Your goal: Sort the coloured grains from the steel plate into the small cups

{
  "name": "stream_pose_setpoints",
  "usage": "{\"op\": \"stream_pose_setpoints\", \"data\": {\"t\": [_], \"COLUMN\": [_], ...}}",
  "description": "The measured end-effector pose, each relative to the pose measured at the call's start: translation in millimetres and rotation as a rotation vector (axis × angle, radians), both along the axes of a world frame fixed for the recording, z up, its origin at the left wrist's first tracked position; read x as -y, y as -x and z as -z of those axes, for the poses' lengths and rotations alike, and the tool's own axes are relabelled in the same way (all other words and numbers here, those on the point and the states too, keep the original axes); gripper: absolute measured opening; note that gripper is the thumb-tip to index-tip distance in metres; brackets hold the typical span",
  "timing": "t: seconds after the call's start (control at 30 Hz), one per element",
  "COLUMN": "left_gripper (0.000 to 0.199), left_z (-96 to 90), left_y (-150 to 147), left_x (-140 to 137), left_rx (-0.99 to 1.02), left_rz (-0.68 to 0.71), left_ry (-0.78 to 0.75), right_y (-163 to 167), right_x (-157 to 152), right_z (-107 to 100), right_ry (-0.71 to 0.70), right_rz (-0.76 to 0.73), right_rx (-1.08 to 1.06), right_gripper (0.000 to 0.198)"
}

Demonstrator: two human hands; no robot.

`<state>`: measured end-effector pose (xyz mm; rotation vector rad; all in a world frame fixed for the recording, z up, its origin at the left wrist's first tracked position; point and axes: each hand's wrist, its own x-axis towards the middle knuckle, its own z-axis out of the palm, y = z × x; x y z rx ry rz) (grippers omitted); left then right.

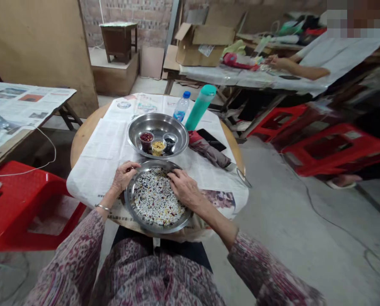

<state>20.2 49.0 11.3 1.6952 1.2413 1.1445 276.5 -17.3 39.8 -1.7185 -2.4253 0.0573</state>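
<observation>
A shallow metal basin (130, 208) stands at the table's near side, holding a spread of white grains (158, 195) mixed with dark red, black and yellow ones. My left hand (125, 175) is at the basin's upper left rim, fingers drawn together; what they pinch, if anything, is too small to see. Over the right part of the grains, my right hand (186, 189) has its fingers curled down with the tips close together; anything in them is hidden. Behind sits a second metal basin (132, 138) with clear cups of red beans (147, 137), yellow kernels (158, 145) and dark beans (169, 140).
Newspaper covers the round table (94, 144). At its back stand a water bottle (181, 106) and a green tumbler (201, 107); a folded umbrella (212, 153) and a black phone (211, 139) lie right. Red stools (33, 204) flank the table. A person (346, 59) works behind right.
</observation>
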Motion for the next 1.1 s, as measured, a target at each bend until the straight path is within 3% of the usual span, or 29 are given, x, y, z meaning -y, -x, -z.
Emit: {"op": "stream_pose_setpoints", "data": {"t": [0.13, 0.27, 0.37, 0.47, 0.77, 1.1], "left_gripper": [0.024, 0.024, 0.024, 0.024, 0.023, 0.025], "left_z": [-0.2, 1.5, 2.9, 3.4, 2.8, 0.4], "left_y": [0, 2, 3, 3, 1, -1], "left_x": [-1, -3, -4, -4, -2, 3], "left_rx": [0.021, 0.018, 0.016, 0.010, 0.005, -0.003], "left_rz": [-0.005, -0.014, -0.014, -0.017, -0.022, -0.015], "left_ry": [0.010, 0.002, 0.001, 0.007, 0.012, 0.024], "right_y": [13, 24, 30, 33, 24, 24], "right_x": [14, 37, 51, 56, 48, 14], "right_z": [-3, -3, -4, -5, -2, -16], "right_ry": [0.079, 0.142, 0.135, 0.079, -0.090, -0.112], "right_rz": [0.009, -0.130, -0.227, -0.231, -0.201, -0.122], "right_rx": [0.010, -0.084, -0.149, -0.196, -0.328, -0.496], "right_gripper": [0.023, 0.013, 0.013, 0.010, 0.012, 0.014]}}
